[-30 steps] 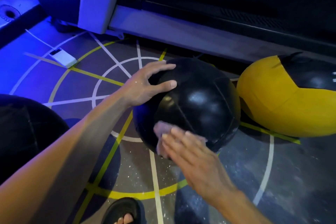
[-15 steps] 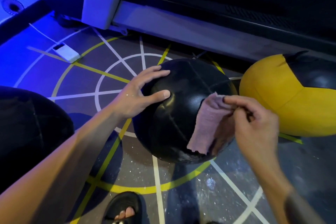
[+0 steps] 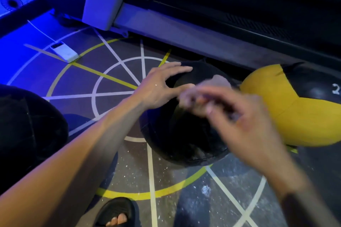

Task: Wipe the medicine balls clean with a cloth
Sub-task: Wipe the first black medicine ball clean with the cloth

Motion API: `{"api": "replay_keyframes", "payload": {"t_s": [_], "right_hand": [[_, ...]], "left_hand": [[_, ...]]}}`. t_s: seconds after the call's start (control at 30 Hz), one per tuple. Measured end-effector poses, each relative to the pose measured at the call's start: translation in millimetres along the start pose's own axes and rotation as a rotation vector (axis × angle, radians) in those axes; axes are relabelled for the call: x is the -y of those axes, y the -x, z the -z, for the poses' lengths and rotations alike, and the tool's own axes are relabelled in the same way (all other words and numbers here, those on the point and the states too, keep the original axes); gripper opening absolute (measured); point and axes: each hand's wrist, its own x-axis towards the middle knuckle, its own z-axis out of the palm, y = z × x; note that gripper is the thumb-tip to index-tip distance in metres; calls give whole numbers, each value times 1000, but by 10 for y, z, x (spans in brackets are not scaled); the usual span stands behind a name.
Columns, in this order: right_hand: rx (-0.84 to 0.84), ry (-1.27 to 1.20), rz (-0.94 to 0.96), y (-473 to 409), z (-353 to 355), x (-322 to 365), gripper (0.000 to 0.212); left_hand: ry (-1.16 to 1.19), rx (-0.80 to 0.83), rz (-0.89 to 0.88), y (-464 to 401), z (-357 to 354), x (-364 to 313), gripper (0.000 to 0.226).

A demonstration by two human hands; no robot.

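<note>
The right hand (image 3: pixel 238 116) has swept up from the black medicine ball's (image 3: pixel 184 134) 3 o'clock flank to its top, carrying the pinkish cloth (image 3: pixel 219 81), which now shows only as a blurred patch past the fingers at the ball's 12 o'clock; the grip looks curled round the cloth, though motion blur hides details. That suggests wiping has moved on to the upper surface. The left hand (image 3: pixel 162 86) stays spread wide on the ball's 10 o'clock shoulder, steadying it on the floor (image 3: pixel 129 171). A second earlier the cloth was low, near 6 o'clock.
</note>
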Motion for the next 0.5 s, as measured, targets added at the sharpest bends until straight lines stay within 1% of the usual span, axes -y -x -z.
{"api": "replay_keyframes", "payload": {"t_s": [0.03,0.07,0.1,0.13,0.2,0.23,0.3,0.33,0.4,0.47,0.5], "right_hand": [[58,128,12,143,-131,-90,38],[81,294,27,260,-241,-179,44],[85,453,32,353,-326,-240,53],[89,544,20,411,-387,-308,64],[81,566,-21,460,-466,-376,80],[59,566,-40,480,-503,-406,85],[4,593,-69,560,-579,-471,87],[-23,608,-65,617,-615,-491,86],[-66,626,-27,771,-688,-549,84],[-116,624,20,918,-738,-624,81],[-143,616,29,975,-750,-670,79]], "left_hand": [[0,7,8,-17,2,-6,68],[6,16,13,-19,13,-5,65],[27,25,11,0,29,-18,60],[74,28,8,36,54,-34,53],[236,12,2,139,124,-56,37],[331,2,17,211,165,-64,33],[502,-16,67,369,249,-31,32],[544,-43,101,418,278,16,31],[534,-162,191,474,311,155,27],[470,-301,326,475,314,350,24],[441,-335,391,472,312,427,22]]}}
